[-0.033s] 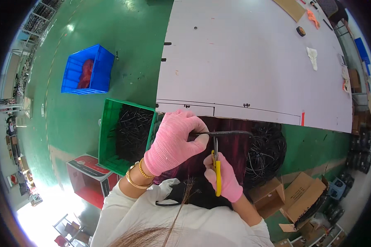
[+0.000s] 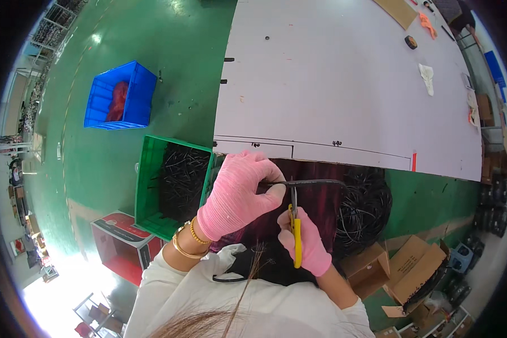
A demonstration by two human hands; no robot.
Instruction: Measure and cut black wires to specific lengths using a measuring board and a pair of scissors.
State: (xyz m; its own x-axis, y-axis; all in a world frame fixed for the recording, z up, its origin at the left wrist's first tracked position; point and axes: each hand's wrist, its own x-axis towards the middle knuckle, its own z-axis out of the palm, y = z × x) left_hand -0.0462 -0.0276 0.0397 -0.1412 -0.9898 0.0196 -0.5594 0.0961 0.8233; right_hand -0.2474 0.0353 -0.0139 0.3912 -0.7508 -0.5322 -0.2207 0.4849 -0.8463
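Observation:
In a pink glove, my left hand [image 2: 239,194] is closed with thumb and fingers pinching a black rubber strip [image 2: 315,182]. From the fingertips the strip runs right, bending down near a large heap of coiled black strip [image 2: 364,205]. My right hand [image 2: 308,242], gloved in pink as well, grips yellow-handled scissors [image 2: 297,242] pointing away from me. Their blades meet the strip just right of my left fingertips; I cannot tell whether they are fully closed. Left of my left hand, a green crate [image 2: 147,191] holds many short black pieces.
A white tabletop [image 2: 343,101] with drawn lines stretches ahead, carrying a tape roll [image 2: 411,43] and a pale glove [image 2: 426,79]. On the green floor stand a blue crate [image 2: 139,96] with a red bag inside, a red-and-grey box [image 2: 121,239] and open cardboard boxes [image 2: 414,262].

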